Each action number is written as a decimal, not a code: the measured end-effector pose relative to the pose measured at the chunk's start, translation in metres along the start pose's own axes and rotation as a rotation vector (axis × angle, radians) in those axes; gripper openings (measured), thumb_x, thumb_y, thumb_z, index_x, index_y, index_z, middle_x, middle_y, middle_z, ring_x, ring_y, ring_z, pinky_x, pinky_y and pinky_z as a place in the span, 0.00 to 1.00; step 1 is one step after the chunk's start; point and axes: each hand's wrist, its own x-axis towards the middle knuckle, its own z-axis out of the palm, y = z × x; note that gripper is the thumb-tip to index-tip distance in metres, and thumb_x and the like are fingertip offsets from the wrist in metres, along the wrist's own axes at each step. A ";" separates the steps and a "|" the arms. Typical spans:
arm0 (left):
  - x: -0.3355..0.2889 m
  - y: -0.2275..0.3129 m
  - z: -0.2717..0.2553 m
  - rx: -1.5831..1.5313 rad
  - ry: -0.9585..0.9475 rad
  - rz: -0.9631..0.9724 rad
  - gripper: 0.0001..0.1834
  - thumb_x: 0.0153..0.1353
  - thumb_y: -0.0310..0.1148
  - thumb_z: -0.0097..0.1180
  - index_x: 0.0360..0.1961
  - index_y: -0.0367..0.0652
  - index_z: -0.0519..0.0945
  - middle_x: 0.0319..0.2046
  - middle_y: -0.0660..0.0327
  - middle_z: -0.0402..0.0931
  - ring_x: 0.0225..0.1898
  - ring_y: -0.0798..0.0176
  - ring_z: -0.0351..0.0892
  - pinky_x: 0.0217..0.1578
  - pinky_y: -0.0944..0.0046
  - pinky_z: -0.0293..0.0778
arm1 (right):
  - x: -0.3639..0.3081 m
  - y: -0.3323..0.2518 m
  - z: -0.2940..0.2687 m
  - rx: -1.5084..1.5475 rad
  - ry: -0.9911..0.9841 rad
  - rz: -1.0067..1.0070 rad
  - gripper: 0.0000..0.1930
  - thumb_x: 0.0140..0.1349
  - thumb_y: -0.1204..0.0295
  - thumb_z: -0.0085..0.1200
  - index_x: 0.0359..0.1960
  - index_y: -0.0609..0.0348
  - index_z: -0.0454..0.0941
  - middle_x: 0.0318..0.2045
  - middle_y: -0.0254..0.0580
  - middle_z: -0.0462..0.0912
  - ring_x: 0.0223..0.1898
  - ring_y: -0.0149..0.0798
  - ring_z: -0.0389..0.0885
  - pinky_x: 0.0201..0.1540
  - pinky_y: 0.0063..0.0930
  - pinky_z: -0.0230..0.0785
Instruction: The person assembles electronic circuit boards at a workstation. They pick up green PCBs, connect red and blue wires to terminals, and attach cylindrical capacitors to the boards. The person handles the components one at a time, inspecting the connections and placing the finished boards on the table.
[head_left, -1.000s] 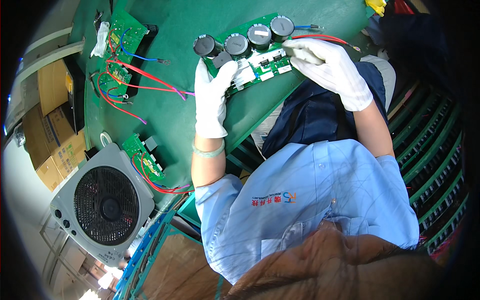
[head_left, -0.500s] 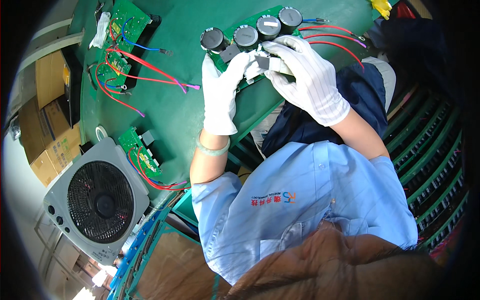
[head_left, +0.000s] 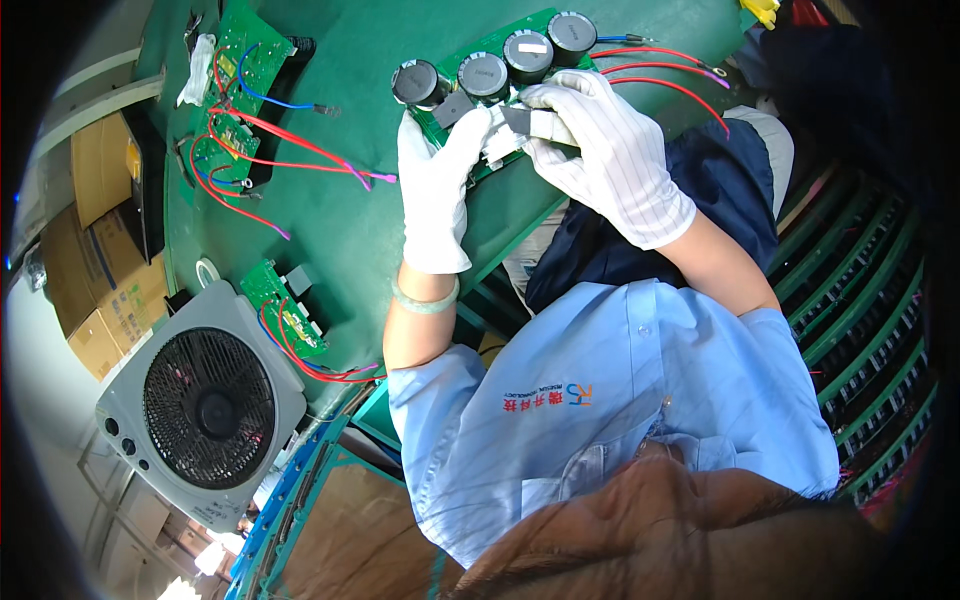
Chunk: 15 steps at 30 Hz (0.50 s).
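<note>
A green circuit board (head_left: 450, 60) lies on the table with several large black cylindrical capacitors (head_left: 483, 74) along its far side. Red and blue wires (head_left: 650, 82) run from its right end. My left hand (head_left: 434, 195), in a white glove, grips the board's near left edge, thumb and fingers bent beside a dark grey block (head_left: 453, 110). In a striped white glove, my right hand (head_left: 610, 150) pinches a small flat strip, dark grey at one end and lighter at the other (head_left: 545, 125), over the board's near side. The fingers hide part of the board beneath.
More green boards (head_left: 262, 70) with red and blue wires lie at the table's far left. A smaller wired board (head_left: 285, 310) sits near a grey box fan (head_left: 215, 400). Cardboard boxes (head_left: 110, 270) stand at left; a green slotted rack (head_left: 860, 330) is on the right.
The board and both hands appear slightly further left in view, with the whole scene shifted a little. Both grips look the same, and the strip lies at nearly the same angle.
</note>
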 end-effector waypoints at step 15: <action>0.005 0.004 -0.009 0.045 -0.078 -0.055 0.30 0.59 0.28 0.61 0.60 0.34 0.64 0.48 0.57 0.75 0.47 0.67 0.77 0.48 0.66 0.75 | 0.007 0.006 -0.015 0.336 -0.101 0.076 0.18 0.48 0.73 0.66 0.43 0.55 0.80 0.41 0.40 0.81 0.44 0.41 0.80 0.44 0.27 0.75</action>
